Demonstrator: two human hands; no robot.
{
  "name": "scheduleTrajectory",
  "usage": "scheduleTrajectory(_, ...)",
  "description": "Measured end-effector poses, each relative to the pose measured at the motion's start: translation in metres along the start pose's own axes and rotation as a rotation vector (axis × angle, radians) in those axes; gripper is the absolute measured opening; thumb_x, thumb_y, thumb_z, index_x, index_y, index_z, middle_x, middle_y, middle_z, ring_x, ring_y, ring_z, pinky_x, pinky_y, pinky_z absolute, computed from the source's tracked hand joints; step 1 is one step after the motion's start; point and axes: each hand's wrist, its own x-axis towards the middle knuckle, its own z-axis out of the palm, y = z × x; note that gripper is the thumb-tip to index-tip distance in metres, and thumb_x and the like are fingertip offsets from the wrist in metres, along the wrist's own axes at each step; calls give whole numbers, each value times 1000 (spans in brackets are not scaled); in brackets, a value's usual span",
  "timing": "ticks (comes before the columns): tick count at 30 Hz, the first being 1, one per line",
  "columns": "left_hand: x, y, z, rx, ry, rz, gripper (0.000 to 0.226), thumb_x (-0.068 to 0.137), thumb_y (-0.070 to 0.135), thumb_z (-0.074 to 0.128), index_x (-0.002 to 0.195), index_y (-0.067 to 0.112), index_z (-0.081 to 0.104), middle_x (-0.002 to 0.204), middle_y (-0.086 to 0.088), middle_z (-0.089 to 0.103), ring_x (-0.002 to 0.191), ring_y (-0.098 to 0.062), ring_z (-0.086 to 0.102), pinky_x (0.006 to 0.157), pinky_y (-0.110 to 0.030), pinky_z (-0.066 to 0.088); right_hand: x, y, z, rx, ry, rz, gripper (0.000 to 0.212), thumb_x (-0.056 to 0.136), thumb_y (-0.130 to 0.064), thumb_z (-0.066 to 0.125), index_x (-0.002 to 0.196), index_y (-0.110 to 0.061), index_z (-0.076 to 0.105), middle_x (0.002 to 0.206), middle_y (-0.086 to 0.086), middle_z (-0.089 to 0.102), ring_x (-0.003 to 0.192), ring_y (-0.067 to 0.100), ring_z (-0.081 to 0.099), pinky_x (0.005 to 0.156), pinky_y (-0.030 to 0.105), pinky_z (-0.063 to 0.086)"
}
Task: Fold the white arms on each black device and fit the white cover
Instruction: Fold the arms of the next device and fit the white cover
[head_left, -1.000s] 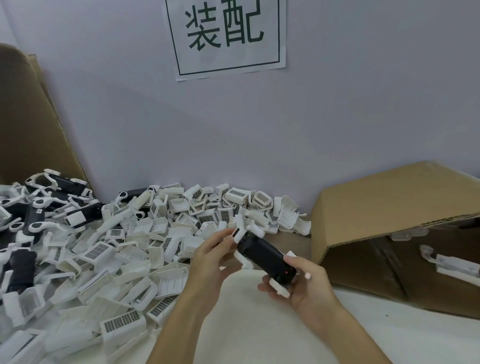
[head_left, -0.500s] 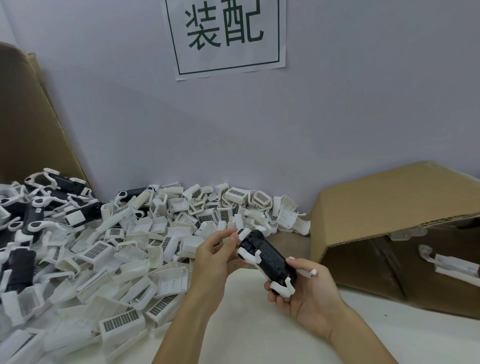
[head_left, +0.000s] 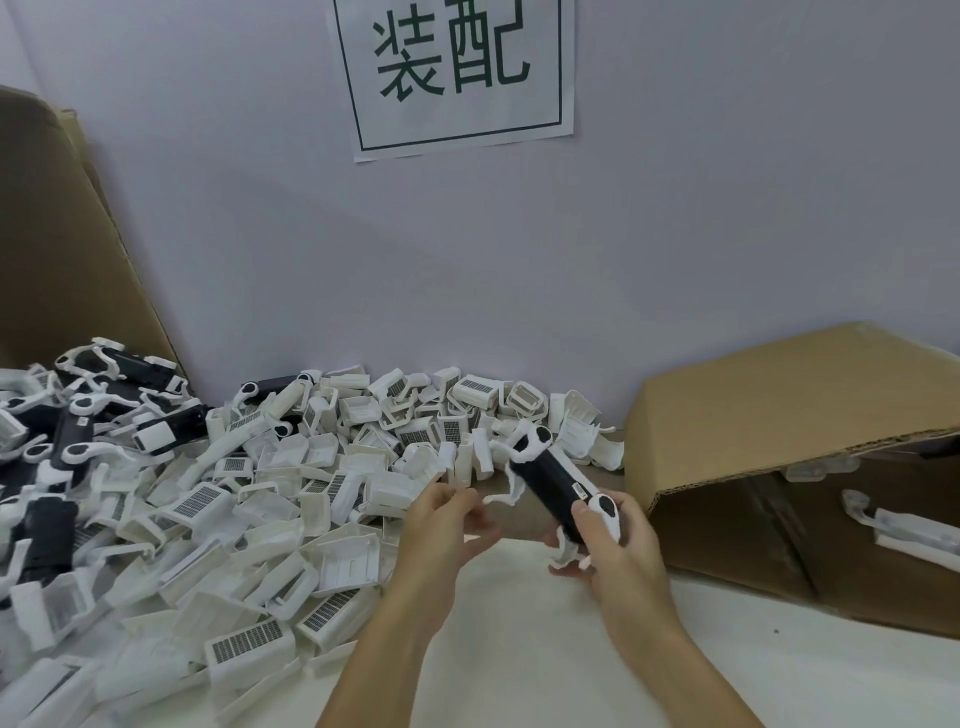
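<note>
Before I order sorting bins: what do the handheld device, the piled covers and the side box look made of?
Black device: apparently matte moulded plastic, with smooth white arms. White covers: probably thin, rigid plastic, with crisp edges and slotted grilles. Box: brown corrugated cardboard, its fluted cut edge showing.

Left hand (head_left: 447, 525) motion-blurred
</note>
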Motion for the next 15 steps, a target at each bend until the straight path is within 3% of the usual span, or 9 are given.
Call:
scheduleTrajectory(4,-6,3,4,14,-132,-76,41,95,10,54,59,2,72,79,-21,72,68,-30,73,59,-32,59,-5,7,8,-218,115,-275,31,90,-10,70,102,-32,52,99,-4,67,81,-1,64,62,12,50)
scheduleTrajectory(8,-12,3,15,37,-295,-94,29,97,27,59,95,5,77,98,-18,76,89,-28,75,73,-31,59,-7,14,12,-345,71,-423,49,84,-8,76,106,-39,45,107,-10,61,93,-1,61,71,10,48)
scheduleTrajectory(10,-15,6,21,74,-329,-58,28,93,36,66,96,11,77,93,-12,77,85,-24,74,72,-30,57,-10,16,13,-449,-25,-508,58,81,-12,80,114,-43,43,114,-15,55,102,1,58,78,9,47)
scheduleTrajectory(12,-17,8,23,87,-292,-9,32,85,44,73,97,14,75,85,-8,76,82,-22,73,75,-33,58,-14,17,15,-585,-109,-671,61,80,-19,81,127,-36,44,124,-16,48,112,5,55,88,11,45)
scheduleTrajectory(15,-15,11,22,116,-91,25,28,90,43,68,99,17,74,88,-6,76,84,-22,74,83,-42,59,-20,15,20,-706,-244,-835,59,85,-32,66,137,-33,41,140,-16,39,131,8,44,100,8,35)
